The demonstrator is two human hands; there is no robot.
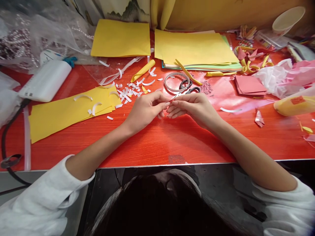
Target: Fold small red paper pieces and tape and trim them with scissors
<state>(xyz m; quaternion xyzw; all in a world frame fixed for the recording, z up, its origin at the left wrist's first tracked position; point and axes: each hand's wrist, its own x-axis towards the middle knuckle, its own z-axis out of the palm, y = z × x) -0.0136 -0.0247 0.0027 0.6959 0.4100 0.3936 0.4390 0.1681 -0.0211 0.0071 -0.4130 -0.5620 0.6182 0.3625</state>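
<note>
My left hand and my right hand meet over the middle of the red table. Thumbs and fingers of both are pinched together on a small red piece, mostly covered by the fingertips; its exact kind cannot be made out. Just behind the fingers lie scissors with black handles, their blades partly hidden. A roll of tape rests against them. White paper scraps are scattered beyond my left hand. To the right of my right hand is a curved white paper strip.
Yellow paper strips lie at left, near a white power bank with a black cable. Yellow sheets and a paper stack fill the back. Red paper squares, a folded red paper piece and a tilted cup are at right.
</note>
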